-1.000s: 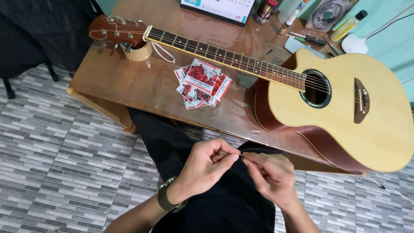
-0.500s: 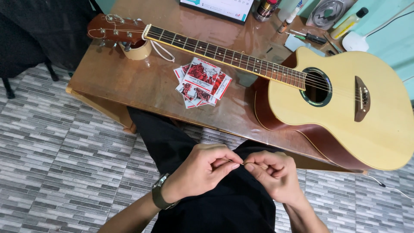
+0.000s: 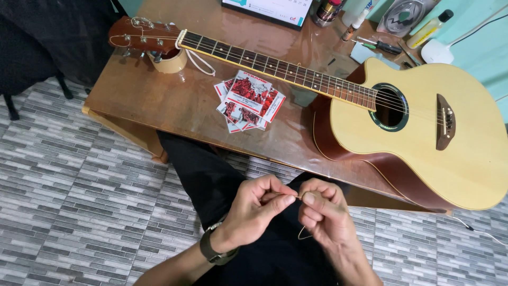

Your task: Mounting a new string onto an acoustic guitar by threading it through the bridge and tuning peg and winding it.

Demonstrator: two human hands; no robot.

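Over my lap, my left hand [image 3: 256, 212] and my right hand [image 3: 324, 214] meet fingertip to fingertip and pinch a thin guitar string [image 3: 302, 233], which loops down below the right hand. Both hands are closed on it. An acoustic guitar [image 3: 423, 132] with a pale top lies flat on the brown wooden table [image 3: 159, 100], its neck pointing left. The headstock rests on a roll of tape [image 3: 168, 61]. A fan of red and white string packets [image 3: 248, 101] lies on the table just below the neck, well ahead of my hands.
At the table's far edge stand a screen [image 3: 270, 8], small bottles [image 3: 429, 29], a screwdriver [image 3: 381, 46] and a white device [image 3: 436, 52]. A dark chair [image 3: 32, 58] stands at the left. Grey tiled floor [image 3: 79, 201] surrounds my black-trousered legs. A thin cable [image 3: 476, 229] lies at the right.
My hands have come closer together, now touching at the fingertips around the string. The view has shifted slightly; the guitar and packets have not moved.
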